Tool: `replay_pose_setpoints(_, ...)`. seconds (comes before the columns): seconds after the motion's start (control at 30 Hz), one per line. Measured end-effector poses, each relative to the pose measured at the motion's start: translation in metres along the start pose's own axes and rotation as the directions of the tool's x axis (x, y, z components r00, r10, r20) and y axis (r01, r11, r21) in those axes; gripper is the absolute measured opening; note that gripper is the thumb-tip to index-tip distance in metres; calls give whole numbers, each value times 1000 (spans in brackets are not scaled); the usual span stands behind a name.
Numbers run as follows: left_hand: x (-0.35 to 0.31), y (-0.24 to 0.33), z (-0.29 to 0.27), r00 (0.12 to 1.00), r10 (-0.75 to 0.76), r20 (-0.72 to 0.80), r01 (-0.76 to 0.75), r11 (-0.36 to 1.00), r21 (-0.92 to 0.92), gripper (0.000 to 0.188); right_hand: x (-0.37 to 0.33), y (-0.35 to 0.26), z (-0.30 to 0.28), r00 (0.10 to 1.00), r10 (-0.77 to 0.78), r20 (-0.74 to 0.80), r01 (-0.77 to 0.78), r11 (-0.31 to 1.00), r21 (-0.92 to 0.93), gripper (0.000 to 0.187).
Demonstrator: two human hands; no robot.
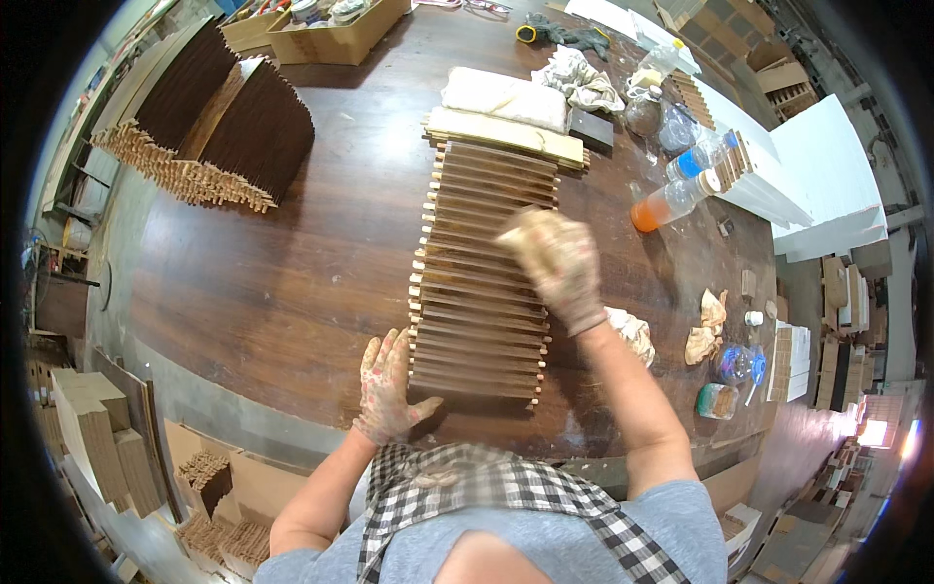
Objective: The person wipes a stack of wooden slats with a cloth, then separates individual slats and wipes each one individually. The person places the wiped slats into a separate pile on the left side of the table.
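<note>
When followed from the middle outward, came first to the row of dark slats [491,282], laid side by side down the desk [243,292], showing pale ends [417,265] along both sides. Looked like wood: judged stiff, light singly, perhaps slick on top, apt to slip out of line if shoved; probably best taken by the ends, a few at a time. Down at the near left corner, saw the left hand [386,384], gloved, fingers spread, right against the row, gripping nothing. Over the right side, caught the right hand [566,268] in a blur, well apart from the left, seemingly clenched on a wadded tan cloth [523,238]. Up at the far end, met pale boards [506,134], hard by the row. To the right, had to mind a crumpled rag [632,334] and a bottle of orange liquid [671,201]. To the left, found the broadest room for moving, up to a tall stack of slats [258,127]. Noted the near edge, close to the checked apron [506,492].
</note>
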State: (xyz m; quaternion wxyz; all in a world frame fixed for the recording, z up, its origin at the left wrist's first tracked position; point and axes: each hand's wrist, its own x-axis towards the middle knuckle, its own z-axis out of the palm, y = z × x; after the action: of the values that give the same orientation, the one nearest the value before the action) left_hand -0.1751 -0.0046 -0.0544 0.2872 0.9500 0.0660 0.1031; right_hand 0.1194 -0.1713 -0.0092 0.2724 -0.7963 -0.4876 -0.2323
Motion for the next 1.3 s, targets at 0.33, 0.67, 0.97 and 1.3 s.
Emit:
replay_pose_setpoints(0.33, -3, -5, 6, 998, 41, -51, -41, 999, -3, 111, -24, 37, -28, 984, 176, 19, -175, 982, -67, 39)
replay_pose_setpoints(0.67, -2, -2, 5, 998, 22, -66, -24, 999, -27, 109, 2, -6, 10, 968, -161, 195, 184, 977, -111, 32)
replay_pose_setpoints(0.97, -2, -4, 6, 998, 4, -65, -6, 1000, -28, 109, 27, -82, 37, 866, -377, 329, 340, 926, 166, 28)
replay_pose_setpoints(1.3, -5, -3, 6, 998, -13, -66, 11, 1000, -29, 109, -7, -94, 8, 877, -375, 300, 336, 925, 175, 20)
